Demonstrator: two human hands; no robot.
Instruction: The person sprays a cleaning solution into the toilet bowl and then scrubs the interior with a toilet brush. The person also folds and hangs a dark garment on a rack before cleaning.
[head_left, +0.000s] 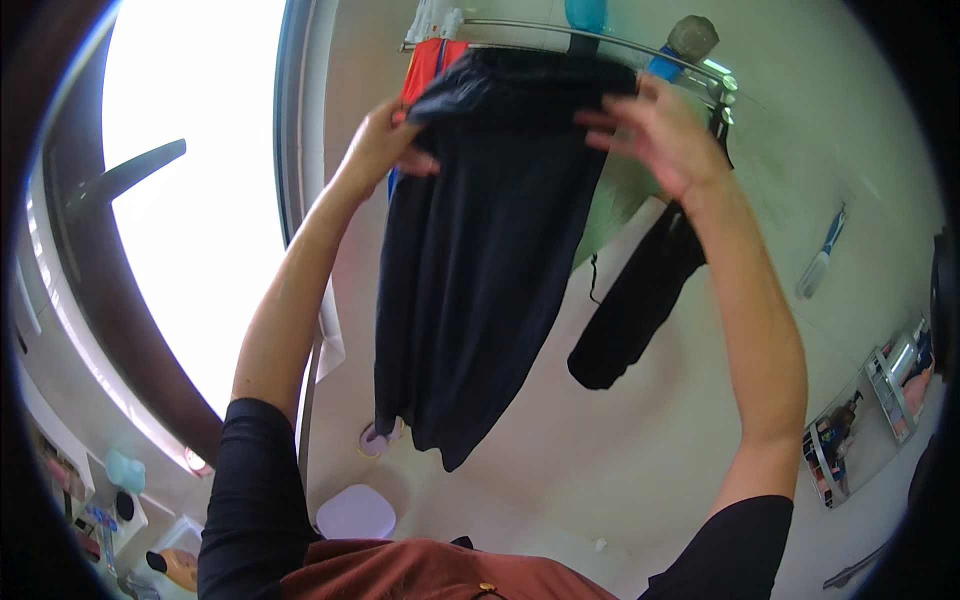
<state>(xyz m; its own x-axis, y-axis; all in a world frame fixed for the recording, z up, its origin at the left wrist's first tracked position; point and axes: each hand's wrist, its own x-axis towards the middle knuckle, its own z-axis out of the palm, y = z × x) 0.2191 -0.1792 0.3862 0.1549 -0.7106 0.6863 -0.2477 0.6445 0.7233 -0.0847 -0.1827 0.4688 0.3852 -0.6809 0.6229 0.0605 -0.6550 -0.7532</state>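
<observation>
A long black garment hangs in front of me from near a metal wall rail. My left hand pinches its upper left edge between thumb and fingers. At its upper right edge is my right hand, blurred, fingers spread; whether it grips the cloth I cannot tell. A red cloth hangs on the rail behind my left hand. Below my right hand a second black garment hangs, partly hidden by my forearm. The upper edge of the long garment hides part of the rail.
A bright window lies to the left, its handle sticking inward. A brush hangs on the right wall above wire shelves with bottles. Low down stands a pale purple stool. Bottles stand at lower left.
</observation>
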